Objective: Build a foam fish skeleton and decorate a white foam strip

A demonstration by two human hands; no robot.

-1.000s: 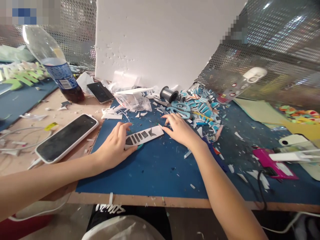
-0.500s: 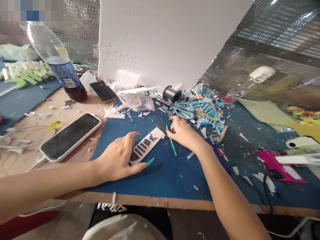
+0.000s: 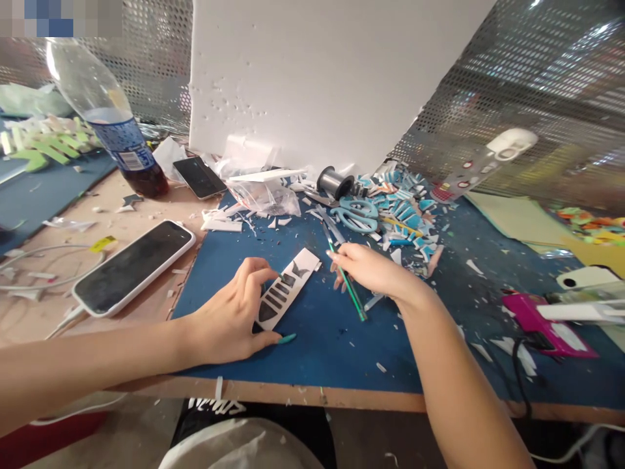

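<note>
A white strip (image 3: 297, 286) bearing a row of dark grey shapes lies aslant on the blue mat. My left hand (image 3: 237, 309) rests at its near left end, fingers bent over the upper side and thumb stretched apart below, its nail turquoise. My right hand (image 3: 366, 268) pinches a slim green pen-like tool (image 3: 352, 294) to the right of the strip. The tool's narrow, darker tip points away from me, and its green end slants down toward the near side. I cannot make out the kind of tip.
Behind the hands lie light-blue scissors (image 3: 359, 216), a dark spool (image 3: 335, 183) and heaps of blue-white scraps (image 3: 407, 212). On the left are a phone (image 3: 134, 267), a second phone (image 3: 199, 178) and a cola bottle (image 3: 122, 140). A magenta device (image 3: 549, 326) sits right.
My right hand has picked the green tool up off the mat and shifted slightly right and nearer. My left index finger has moved over the strip's dark shapes.
</note>
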